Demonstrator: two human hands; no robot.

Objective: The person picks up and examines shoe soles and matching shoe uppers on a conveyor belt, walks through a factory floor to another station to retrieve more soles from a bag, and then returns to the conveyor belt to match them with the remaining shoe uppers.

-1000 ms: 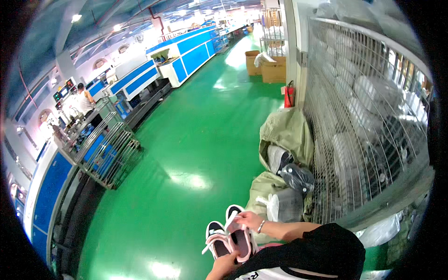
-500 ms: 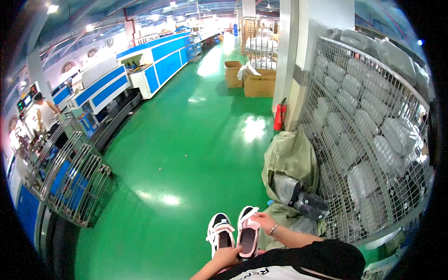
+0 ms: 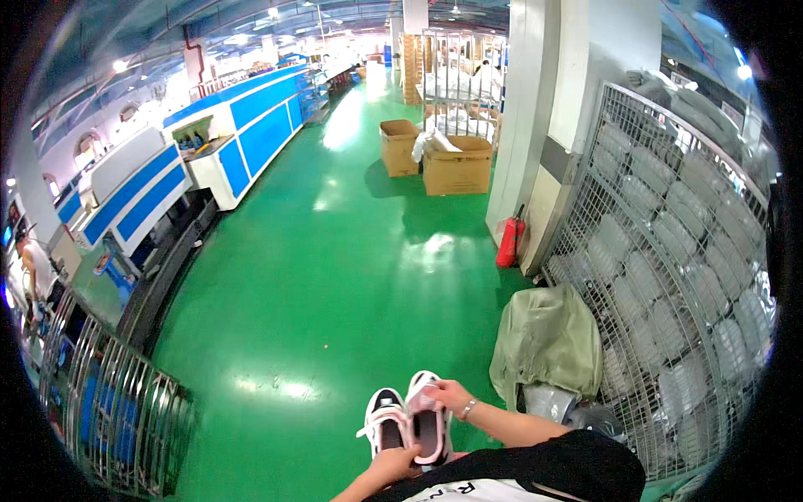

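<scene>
Low in the view, over the green floor, a pair of white, black and pink shoes is held side by side, toes pointing away from me. My left hand (image 3: 396, 463) grips them together at the heels, its thumb by the inner edges. On the left shoe (image 3: 381, 416) a strap end sticks out sideways. My right hand (image 3: 452, 396), with a bracelet at the wrist, pinches the pale strap or tongue area on top of the right shoe (image 3: 427, 435); the fingers partly cover it. Both insoles look dark.
At right stand a wire cage (image 3: 640, 243) of plastic-wrapped bundles, a green sack (image 3: 548, 339) and a red fire extinguisher (image 3: 510, 241). Cardboard boxes (image 3: 457, 171) sit ahead. Blue-and-white machines (image 3: 259, 125), a metal rack (image 3: 109, 410) and a person (image 3: 38, 268) are at left.
The view has shifted, so the rack and the person sit nearer the left rim and the sack lower. My right hand's fingers lie closer over the right shoe's top; both hands keep hold.
</scene>
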